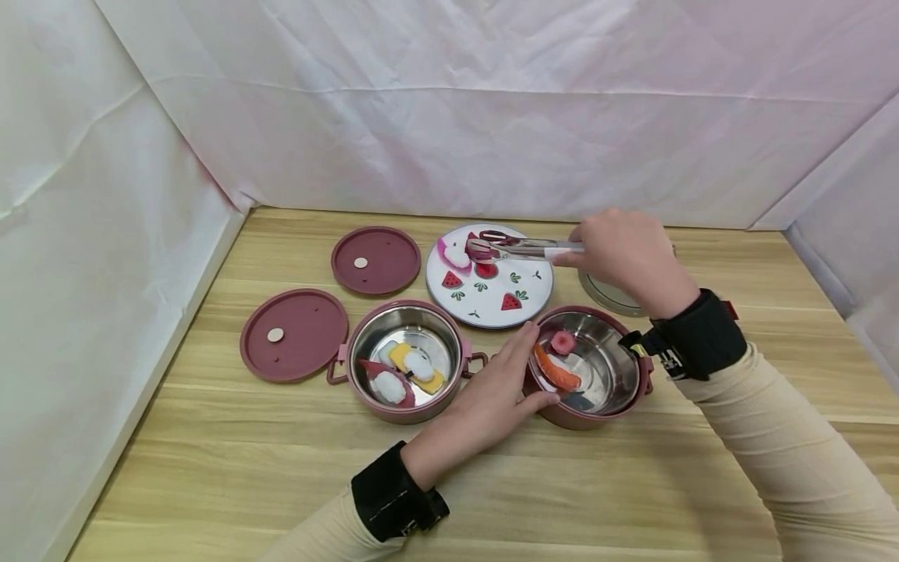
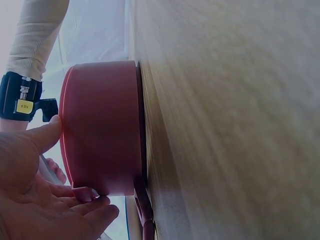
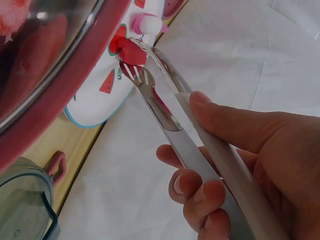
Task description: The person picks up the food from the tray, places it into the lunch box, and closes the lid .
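My right hand point(image 1: 621, 250) holds metal tongs point(image 3: 175, 110) with fork-like tips, thumb on one arm and fingers round the other. Their tips stand around a red piece point(image 3: 132, 52) over the white plate point(image 1: 492, 300); whether they squeeze it I cannot tell. Beside it on the plate lies a pink-and-white toy piece point(image 1: 455, 256). My left hand point(image 1: 488, 394) rests against the left side of the right pot point(image 2: 102, 130), thumb at the rim, extended fingers touching near its side handle. Inside that pot are an orange-and-white toy sushi point(image 1: 556, 371) and a pink round piece point(image 1: 563, 342).
On the left stands a second pot point(image 1: 365, 402) with several toy sushi pieces, yellow, white and dark red. Two maroon lids point(image 1: 375, 269) lie at the left rear. Partly hidden behind my right hand is a greyish round item point(image 1: 611, 298). White cloth walls point(image 1: 492, 148) enclose the wooden table.
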Demonstrator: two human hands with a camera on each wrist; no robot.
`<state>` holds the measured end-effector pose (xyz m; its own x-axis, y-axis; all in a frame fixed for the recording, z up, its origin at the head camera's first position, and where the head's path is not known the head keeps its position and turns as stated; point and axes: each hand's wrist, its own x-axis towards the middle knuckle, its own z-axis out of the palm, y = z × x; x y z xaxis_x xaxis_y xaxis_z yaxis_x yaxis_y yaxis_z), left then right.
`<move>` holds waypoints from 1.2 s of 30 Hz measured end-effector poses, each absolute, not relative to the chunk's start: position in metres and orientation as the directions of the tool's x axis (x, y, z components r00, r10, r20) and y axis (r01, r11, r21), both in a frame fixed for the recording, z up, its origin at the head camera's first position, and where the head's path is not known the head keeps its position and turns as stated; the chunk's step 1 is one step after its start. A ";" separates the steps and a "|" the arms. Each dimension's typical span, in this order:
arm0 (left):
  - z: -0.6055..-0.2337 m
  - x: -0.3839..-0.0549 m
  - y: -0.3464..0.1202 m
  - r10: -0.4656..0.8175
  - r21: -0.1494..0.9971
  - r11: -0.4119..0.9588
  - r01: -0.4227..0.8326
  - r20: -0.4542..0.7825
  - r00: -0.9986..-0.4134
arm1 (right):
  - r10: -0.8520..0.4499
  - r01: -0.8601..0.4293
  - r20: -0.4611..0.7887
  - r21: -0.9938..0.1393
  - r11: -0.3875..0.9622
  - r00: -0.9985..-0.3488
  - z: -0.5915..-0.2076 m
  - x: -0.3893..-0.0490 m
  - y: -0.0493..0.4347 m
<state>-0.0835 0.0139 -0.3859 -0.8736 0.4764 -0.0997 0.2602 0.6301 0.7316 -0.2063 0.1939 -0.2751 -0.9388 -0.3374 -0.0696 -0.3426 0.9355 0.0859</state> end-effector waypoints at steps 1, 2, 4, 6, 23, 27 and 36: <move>-0.386 -0.083 0.014 0.477 0.731 0.631 0.260 -0.101 -0.873 | -0.339 -0.344 -0.067 0.087 0.935 -0.938 -0.276 -0.206 0.194; -0.386 -0.084 0.014 0.476 0.730 0.632 0.259 -0.103 -0.873 | -0.339 -0.344 -0.065 0.088 0.935 -0.938 -0.276 -0.206 0.195; -0.385 -0.083 0.014 0.476 0.729 0.634 0.258 -0.106 -0.873 | -0.339 -0.344 -0.064 0.091 0.934 -0.938 -0.276 -0.206 0.196; -0.386 -0.083 0.014 0.476 0.729 0.634 0.258 -0.105 -0.873 | -0.335 -0.341 -0.070 0.095 0.935 -0.940 -0.276 -0.205 0.197; -0.386 -0.083 0.014 0.469 0.719 0.644 0.261 -0.102 -0.877 | -0.279 -0.291 -0.136 0.078 0.954 -0.951 -0.267 -0.202 0.212; -0.385 -0.083 0.014 0.470 0.719 0.643 0.263 -0.099 -0.877 | -0.278 -0.289 -0.131 0.074 0.955 -0.952 -0.262 -0.198 0.217; -0.385 -0.082 0.014 0.473 0.717 0.642 0.271 -0.092 -0.876 | -0.256 -0.268 -0.155 0.064 0.961 -0.954 -0.247 -0.182 0.227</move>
